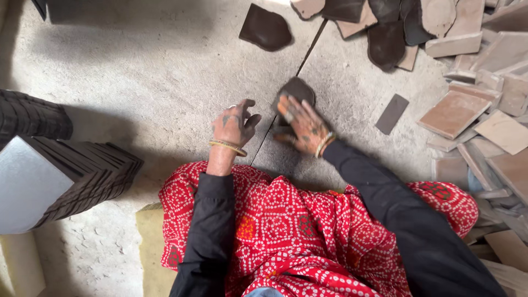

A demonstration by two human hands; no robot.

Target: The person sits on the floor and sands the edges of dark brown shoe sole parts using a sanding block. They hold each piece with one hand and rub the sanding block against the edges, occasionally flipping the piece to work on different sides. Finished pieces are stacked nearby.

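Observation:
My right hand (301,125) lies flat on a dark, rounded slab piece (297,90) resting on the dusty concrete floor (154,77), fingers spread over its near edge. My left hand (235,124) hovers just left of it with fingers loosely curled and nothing in it, a bangle on the wrist. Both hands are smeared with dark dust. A groove in the floor (308,52) runs between the two hands.
More dark cut pieces (265,27) and a heap (388,33) lie at the top. Pale square tiles (454,113) pile up at the right, and a small dark rectangle (391,114) lies alone. A stack of dark tiles (82,181) stands at the left. Red patterned cloth (286,231) covers my lap.

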